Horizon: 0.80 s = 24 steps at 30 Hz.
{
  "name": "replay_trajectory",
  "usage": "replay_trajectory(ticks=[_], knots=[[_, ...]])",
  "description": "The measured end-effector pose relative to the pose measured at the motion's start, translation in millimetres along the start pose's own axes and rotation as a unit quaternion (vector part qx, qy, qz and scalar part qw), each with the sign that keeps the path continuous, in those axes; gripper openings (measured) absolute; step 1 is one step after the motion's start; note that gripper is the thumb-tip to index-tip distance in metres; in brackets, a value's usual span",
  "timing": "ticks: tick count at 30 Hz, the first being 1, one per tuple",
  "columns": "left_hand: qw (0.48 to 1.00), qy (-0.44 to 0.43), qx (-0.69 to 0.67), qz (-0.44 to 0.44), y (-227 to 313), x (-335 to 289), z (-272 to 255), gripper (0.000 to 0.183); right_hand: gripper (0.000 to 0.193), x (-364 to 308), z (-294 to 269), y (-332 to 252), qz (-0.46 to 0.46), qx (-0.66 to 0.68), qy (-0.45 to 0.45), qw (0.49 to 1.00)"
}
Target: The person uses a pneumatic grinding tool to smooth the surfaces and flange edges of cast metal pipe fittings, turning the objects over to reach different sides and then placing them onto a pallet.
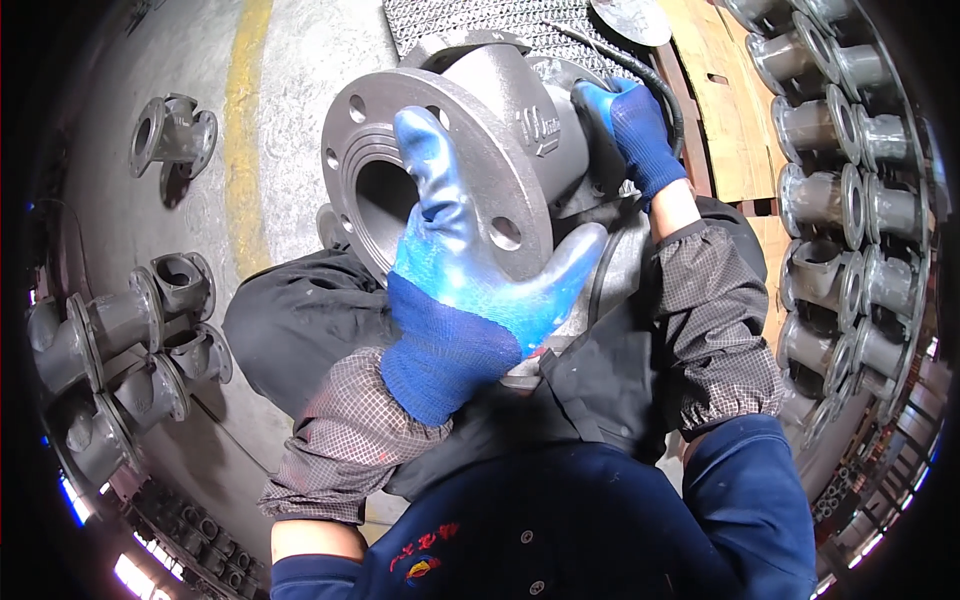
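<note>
A large grey flanged valve body (500, 90) lies before me, its round bored flange (450, 120) tilted toward my left. My left hand (455, 250), in a blue coated glove, is spread in front of that flange, thumb out to the right and fingers pointing up. It overlaps part of the bore and bolt holes; whether the palm touches the metal I cannot tell. My right hand (630, 120), gloved alike, is closed at the rim of the flange on the casting's right end. Some of its fingers are hidden behind the metal.
Many grey flanged castings (820, 200) are stacked along the right, beside wooden boards (725, 110). More castings (120, 330) stand on the left floor, one (175, 135) apart farther off. A black cable (670, 95) curves past my right hand, near a patterned metal mat (450, 18).
</note>
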<state>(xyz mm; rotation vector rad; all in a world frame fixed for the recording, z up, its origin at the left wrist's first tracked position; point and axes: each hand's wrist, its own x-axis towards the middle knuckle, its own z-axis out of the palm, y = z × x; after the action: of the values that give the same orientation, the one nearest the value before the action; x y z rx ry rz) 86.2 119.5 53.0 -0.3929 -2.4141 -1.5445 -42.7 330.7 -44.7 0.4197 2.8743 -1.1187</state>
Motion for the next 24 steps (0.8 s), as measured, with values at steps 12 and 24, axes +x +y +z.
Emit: replay_trajectory(ticks=[12,24], knots=[[0.998,0.019,-0.052,-0.006,-14,6,11,0.116,0.043,-2,-11,13,-0.045,0.355,-0.088,0.93],[0.983,0.018,-0.105,-0.152,14,39,-4,0.058,0.043,-66,23,73,-0.09,0.302,-0.026,0.949]])
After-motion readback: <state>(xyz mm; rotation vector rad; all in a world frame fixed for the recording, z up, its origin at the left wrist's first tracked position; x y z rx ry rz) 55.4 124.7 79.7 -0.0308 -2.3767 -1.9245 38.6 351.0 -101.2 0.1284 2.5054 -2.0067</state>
